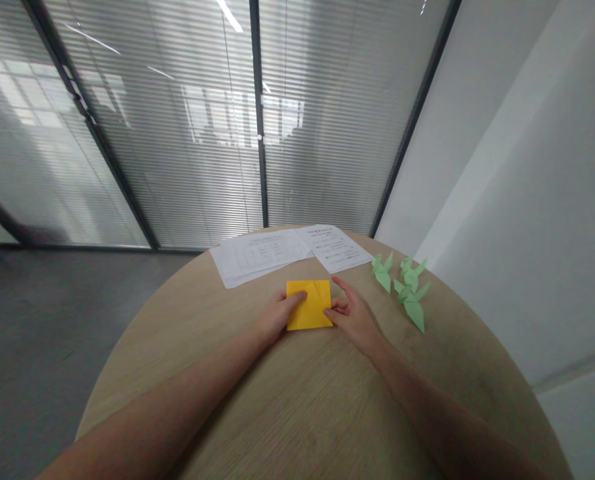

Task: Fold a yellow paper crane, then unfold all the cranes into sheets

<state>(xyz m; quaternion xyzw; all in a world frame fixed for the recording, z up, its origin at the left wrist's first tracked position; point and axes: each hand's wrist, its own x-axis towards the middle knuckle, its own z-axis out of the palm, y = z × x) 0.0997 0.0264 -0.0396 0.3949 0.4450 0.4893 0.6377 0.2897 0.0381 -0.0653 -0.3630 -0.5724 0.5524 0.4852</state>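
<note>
At the middle of the round wooden tabletop [297,407] lies a folded yellow paper square [309,305]. The left hand [277,315] grips its left edge, thumb on top; the right hand [351,315], half open, touches its right edge with its fingertips. Green folded paper cranes [408,292] stand near on the right, white printed sheets [282,253] beyond.

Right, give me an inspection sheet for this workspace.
Surface: round wooden table, light grain.
Job's things: folded yellow paper, flat on the table.
Clutter: green paper cranes to its right; printed sheets behind it.
Hands: left hand at the paper's left edge, thumb on top; right hand touches its right edge; grip unclear.
Cables: nothing seen.
Surroundings: glass wall with blinds, white wall at right, grey floor.
</note>
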